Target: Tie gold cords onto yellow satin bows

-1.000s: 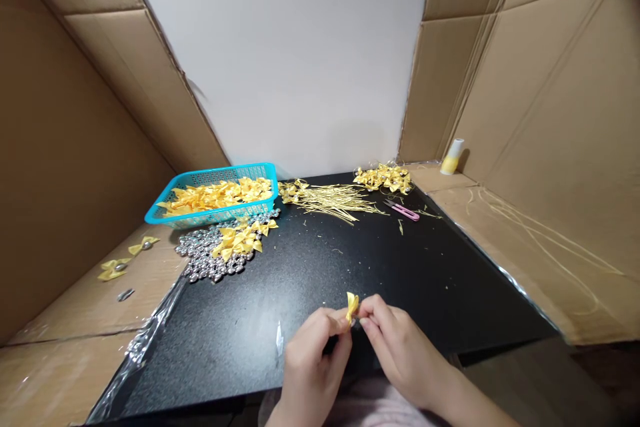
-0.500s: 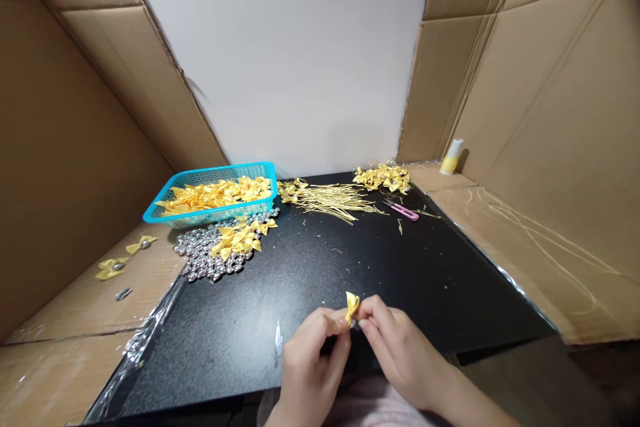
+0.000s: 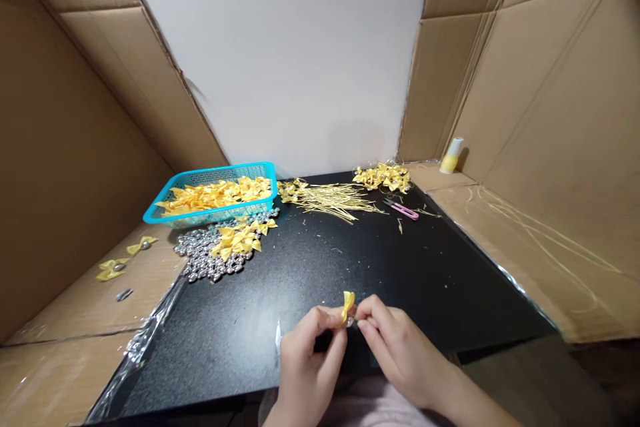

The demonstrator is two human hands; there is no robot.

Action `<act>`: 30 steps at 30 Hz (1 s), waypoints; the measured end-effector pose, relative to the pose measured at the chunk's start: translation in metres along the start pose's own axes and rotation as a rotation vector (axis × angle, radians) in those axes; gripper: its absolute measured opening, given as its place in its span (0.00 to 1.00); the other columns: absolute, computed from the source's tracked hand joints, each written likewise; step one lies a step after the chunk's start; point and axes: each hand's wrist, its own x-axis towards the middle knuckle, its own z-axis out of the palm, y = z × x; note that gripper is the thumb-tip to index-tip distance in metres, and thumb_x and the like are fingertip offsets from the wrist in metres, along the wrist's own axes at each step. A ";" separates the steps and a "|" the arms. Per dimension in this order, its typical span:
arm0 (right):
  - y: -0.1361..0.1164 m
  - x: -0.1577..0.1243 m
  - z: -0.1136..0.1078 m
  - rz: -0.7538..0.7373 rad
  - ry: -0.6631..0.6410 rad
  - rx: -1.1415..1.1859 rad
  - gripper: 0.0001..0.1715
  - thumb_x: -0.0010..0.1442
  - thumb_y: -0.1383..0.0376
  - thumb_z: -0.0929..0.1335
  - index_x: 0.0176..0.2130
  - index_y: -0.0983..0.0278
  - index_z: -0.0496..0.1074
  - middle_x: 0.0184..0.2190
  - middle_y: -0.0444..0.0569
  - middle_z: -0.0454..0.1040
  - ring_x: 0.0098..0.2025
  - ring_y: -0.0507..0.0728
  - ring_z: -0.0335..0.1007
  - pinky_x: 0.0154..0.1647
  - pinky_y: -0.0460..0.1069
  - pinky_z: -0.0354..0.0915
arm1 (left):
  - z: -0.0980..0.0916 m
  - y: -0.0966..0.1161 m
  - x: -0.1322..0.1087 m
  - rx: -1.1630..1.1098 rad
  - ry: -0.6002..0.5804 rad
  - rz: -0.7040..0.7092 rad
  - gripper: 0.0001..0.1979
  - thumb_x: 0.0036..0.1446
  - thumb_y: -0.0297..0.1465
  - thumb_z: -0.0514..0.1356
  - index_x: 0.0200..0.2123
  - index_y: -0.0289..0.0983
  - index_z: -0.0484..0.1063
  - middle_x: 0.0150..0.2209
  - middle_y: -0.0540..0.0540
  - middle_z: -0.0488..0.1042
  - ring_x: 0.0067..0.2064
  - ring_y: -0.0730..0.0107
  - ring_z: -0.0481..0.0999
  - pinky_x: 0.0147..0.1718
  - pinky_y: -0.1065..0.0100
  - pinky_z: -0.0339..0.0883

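Observation:
Near the front edge of the black table, a small yellow ribbon bow (image 3: 347, 307) is pinched upright between the thumb and forefinger of my left hand (image 3: 314, 357). A shiny silver bead (image 3: 350, 322) shows just beside the bow's knot, at my left fingertips. My right hand (image 3: 403, 350) is closed in a pinch just right of the bow and bead. What lies between its fingertips is too small to make out. Further back, loose yellow bows (image 3: 240, 239) lie on a spread of silver beads (image 3: 205, 257).
A blue basket (image 3: 215, 215) of yellow bows stands back left. Cut yellow cords (image 3: 333, 200), a pile of beaded bows (image 3: 385, 178) and pink thread snips (image 3: 401, 209) lie behind. A white-and-yellow cone (image 3: 451, 156) stands right. Cardboard walls (image 3: 560, 80) enclose the sides.
The bow has turned and shifted slightly left in my left hand, and the silver bead shows more clearly. My right fingertips have moved slightly away from the bow.

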 end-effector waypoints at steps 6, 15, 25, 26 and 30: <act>0.001 0.000 0.000 0.001 0.017 0.020 0.07 0.66 0.70 0.57 0.39 0.61 0.61 0.30 0.45 0.72 0.30 0.54 0.70 0.32 0.47 0.60 | -0.001 0.002 0.003 -0.027 -0.021 -0.075 0.04 0.57 0.22 0.59 0.32 0.37 0.70 0.34 0.44 0.82 0.35 0.66 0.82 0.34 0.70 0.76; 0.000 0.001 0.000 -0.004 0.028 0.030 0.08 0.66 0.70 0.57 0.38 0.61 0.61 0.29 0.46 0.72 0.30 0.54 0.70 0.31 0.47 0.60 | -0.001 0.001 0.002 0.001 -0.023 -0.008 0.06 0.56 0.20 0.59 0.33 0.38 0.70 0.35 0.46 0.82 0.35 0.68 0.82 0.35 0.73 0.75; -0.001 0.001 -0.001 -0.023 0.048 0.006 0.08 0.66 0.71 0.57 0.37 0.61 0.61 0.26 0.43 0.70 0.27 0.53 0.68 0.30 0.46 0.58 | 0.001 0.001 0.001 0.039 -0.044 0.074 0.09 0.56 0.18 0.57 0.33 0.38 0.67 0.32 0.48 0.78 0.34 0.71 0.80 0.35 0.73 0.74; -0.001 0.001 -0.001 -0.022 0.046 0.005 0.08 0.66 0.71 0.57 0.37 0.61 0.60 0.26 0.44 0.70 0.28 0.53 0.68 0.30 0.46 0.59 | 0.001 0.000 0.001 0.043 -0.047 0.082 0.09 0.57 0.18 0.57 0.33 0.38 0.67 0.32 0.48 0.78 0.34 0.70 0.80 0.34 0.73 0.74; 0.000 0.002 -0.001 -0.024 0.036 0.000 0.08 0.66 0.71 0.56 0.38 0.61 0.61 0.28 0.45 0.71 0.29 0.53 0.69 0.31 0.46 0.60 | 0.002 0.000 0.000 0.065 -0.046 0.121 0.09 0.57 0.18 0.57 0.34 0.38 0.68 0.33 0.47 0.78 0.35 0.69 0.79 0.35 0.72 0.74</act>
